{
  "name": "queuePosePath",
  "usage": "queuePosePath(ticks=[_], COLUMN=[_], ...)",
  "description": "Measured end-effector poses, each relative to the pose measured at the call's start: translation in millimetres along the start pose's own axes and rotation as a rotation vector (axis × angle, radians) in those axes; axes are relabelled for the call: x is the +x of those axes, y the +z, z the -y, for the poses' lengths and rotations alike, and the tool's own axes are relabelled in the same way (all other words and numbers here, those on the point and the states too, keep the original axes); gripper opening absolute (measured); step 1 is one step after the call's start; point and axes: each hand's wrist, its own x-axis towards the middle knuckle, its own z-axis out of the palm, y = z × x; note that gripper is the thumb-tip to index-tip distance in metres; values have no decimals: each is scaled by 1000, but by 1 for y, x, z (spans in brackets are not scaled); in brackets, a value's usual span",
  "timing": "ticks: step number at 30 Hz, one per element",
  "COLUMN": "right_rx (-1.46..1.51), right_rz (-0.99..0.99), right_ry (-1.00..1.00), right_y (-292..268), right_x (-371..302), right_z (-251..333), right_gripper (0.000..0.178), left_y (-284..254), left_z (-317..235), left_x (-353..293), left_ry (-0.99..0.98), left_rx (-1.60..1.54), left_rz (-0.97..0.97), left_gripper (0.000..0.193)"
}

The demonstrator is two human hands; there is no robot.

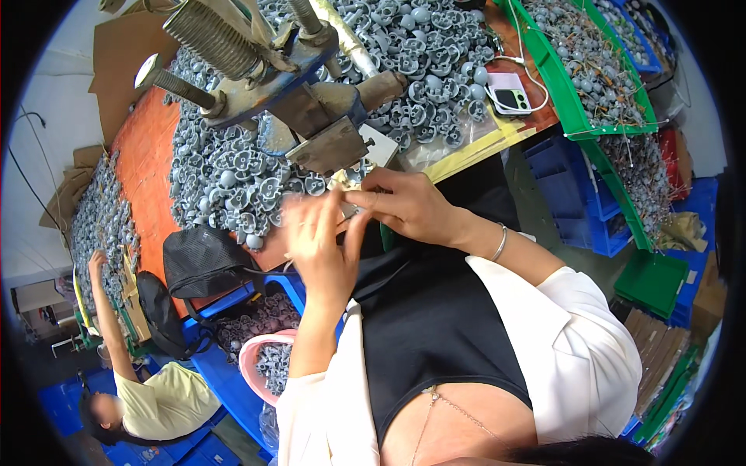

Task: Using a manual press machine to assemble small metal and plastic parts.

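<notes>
My left hand [317, 241] and my right hand [412, 206] meet just below the metal block [332, 146] of a bench press [268, 97]. The right thumb and forefinger are pinched together, the other fingers curled. The left thumb and forefinger close in toward the same spot, while its outer fingers are smeared by motion. Between the fingertips shows a bit of something small and greyish, too covered to name. Just beyond my left hand lies a heap of grey plastic parts [233, 175], some cup-shaped, some with round domes.
More grey parts [427, 70] cover the orange tabletop [144, 155]. A phone [509, 95] with a white cable lies at the right edge. Green trays [571, 101] of parts stand right. A black bag [206, 260], blue crate [225, 388] and pink basket [250, 365] sit left. Another person [167, 404] works far left.
</notes>
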Motion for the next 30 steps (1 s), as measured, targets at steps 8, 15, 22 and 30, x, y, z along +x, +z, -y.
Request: queuePosePath(ticks=[8,15,22,30], right_rx=[-28,35,34,-27], right_rz=[-99,-90,-73,-127], right_ry=[45,352,356,217], right_y=[5,7,14,-21], right_x=[-3,4,3,17], right_z=[-7,-9,-13,-30], right_gripper=[37,17,13,12], left_y=[21,38,51,50], left_z=[5,16,24,28], left_x=[-7,-1,-1,2], left_ry=[-431,-365,-335,-365], left_rx=[-575,-335,-243,-306], left_rz=[65,-75,-129,-61], left_gripper=[33,13,13,14])
